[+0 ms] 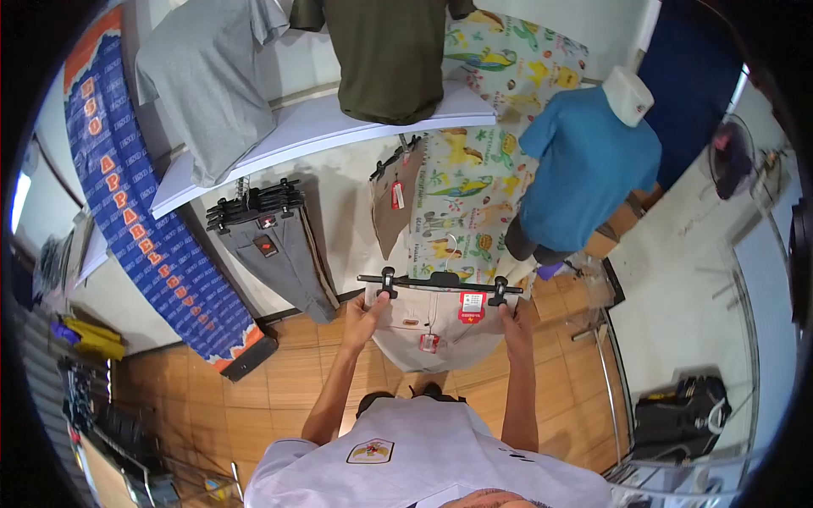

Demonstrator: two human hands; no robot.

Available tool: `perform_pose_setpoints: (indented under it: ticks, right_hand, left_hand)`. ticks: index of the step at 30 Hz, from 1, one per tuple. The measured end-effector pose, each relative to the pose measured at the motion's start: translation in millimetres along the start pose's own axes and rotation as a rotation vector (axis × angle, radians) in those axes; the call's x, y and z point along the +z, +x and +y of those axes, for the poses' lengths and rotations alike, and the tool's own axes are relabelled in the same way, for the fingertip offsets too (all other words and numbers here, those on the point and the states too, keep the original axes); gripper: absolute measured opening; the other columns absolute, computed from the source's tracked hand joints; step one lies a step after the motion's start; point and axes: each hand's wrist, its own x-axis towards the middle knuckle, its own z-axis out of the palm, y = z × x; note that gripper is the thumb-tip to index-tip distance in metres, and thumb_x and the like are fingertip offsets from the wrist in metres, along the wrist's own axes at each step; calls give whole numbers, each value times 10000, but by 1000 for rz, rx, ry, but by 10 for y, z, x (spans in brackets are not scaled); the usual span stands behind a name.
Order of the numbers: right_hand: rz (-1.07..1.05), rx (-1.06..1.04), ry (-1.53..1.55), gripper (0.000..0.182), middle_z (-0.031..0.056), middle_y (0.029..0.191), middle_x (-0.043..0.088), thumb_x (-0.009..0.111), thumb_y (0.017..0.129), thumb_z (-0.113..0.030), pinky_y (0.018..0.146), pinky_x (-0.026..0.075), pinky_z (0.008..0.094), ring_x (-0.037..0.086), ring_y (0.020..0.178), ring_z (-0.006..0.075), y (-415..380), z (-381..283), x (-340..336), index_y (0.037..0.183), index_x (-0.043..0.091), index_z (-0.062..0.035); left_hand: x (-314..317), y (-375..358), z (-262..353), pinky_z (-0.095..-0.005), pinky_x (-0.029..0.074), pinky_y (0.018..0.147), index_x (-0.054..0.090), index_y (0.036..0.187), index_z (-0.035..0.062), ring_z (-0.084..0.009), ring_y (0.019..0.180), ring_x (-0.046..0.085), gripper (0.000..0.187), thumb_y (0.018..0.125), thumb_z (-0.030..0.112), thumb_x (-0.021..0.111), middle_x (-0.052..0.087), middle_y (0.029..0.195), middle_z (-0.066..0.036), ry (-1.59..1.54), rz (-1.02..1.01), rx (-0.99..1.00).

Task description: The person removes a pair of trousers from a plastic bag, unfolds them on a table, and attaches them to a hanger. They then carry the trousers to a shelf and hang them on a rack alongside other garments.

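Observation:
Beige pants (406, 339) hang in front of me from a black clip hanger (443, 279) with a clip near each end. Closed on the waistband's left corner, my left hand (364, 320) has its thumb beside the left clip. My right hand (515, 326) grips the opposite corner, just below the right clip; its fingers are partly behind the cloth. A red and white tag (472, 307) lies on the waistband, and a smaller tag (429, 343) dangles at the front. The lower part of the pants is out of sight.
Several grey pants (279, 245) hang under a white shelf (305, 127) on the left wall, with another beige garment (394, 203) further right. A mannequin in a blue shirt (584, 161) stands right of the patterned panel (466, 186). A metal rack (611, 381) is at right.

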Motion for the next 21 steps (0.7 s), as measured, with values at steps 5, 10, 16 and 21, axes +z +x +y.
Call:
perform_pose_setpoints:
  ticks: [5, 10, 16, 21]
  right_hand:
    - [-115, 143, 48, 276, -12, 1058, 630, 657, 963, -200, 888, 417, 291, 543, 983, 104, 1026, -15, -30, 1189, 637, -43]
    - [-89, 78, 3, 268, -10, 1044, 625, 666, 960, -192, 840, 425, 254, 546, 936, 91, 1993, 45, 261, 1173, 615, -38]
    - [-119, -13, -83, 196, -30, 952, 620, 656, 954, -191, 781, 403, 261, 509, 863, 82, 2882, 105, 647, 1075, 661, -37]
    - [-124, -14, -133, 185, -48, 890, 616, 646, 956, -201, 731, 392, 266, 494, 799, 73, 3386, 201, 932, 1048, 686, -46]
  left_hand:
    - [223, 673, -211, -242, 476, 682, 712, 980, 29, -51, 750, 581, 249, 948, 276, 719, 687, 866, 24, -10, 57, -15]
    - [359, 1440, -176, -252, 472, 702, 695, 1018, 30, -65, 776, 571, 321, 964, 346, 686, 671, 890, 18, 21, 68, 25]
    - [263, 2454, -225, -256, 486, 711, 701, 1042, 26, -73, 785, 591, 323, 956, 337, 694, 690, 900, 2, 53, 62, 88]
    - [151, 2936, -183, -250, 479, 704, 695, 1040, 34, -78, 777, 591, 321, 963, 346, 683, 681, 891, 12, 67, 76, 63]
